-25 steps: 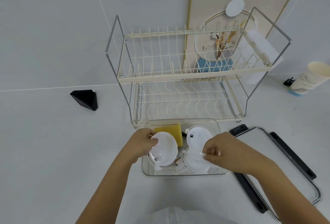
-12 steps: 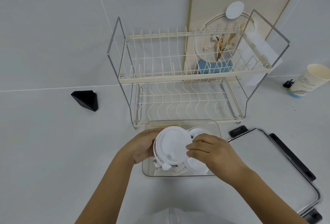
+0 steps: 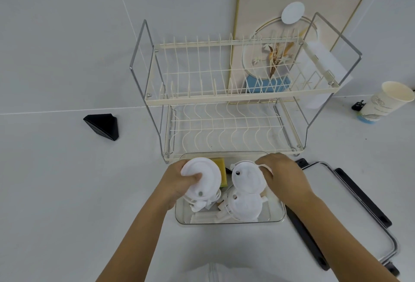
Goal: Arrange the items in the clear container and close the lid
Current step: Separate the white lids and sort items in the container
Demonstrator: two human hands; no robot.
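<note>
The left hand (image 3: 179, 183) pinched one white round lid (image 3: 202, 177) over the clear container (image 3: 229, 220) on the worktop (image 3: 67, 192). The right hand (image 3: 280, 176) gripped another round lid (image 3: 247, 179) by its edge. They looked light, thin and bendy, so holding the rims seemed best.

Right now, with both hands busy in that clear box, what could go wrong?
The white round lids sit piled over one another, and the left hand holds another lid tilted above the clear container. If they stay stacked high, the container's own lid, lying apart to the right, may not close flat. The yellow sponge could also get wedged underneath.
</note>
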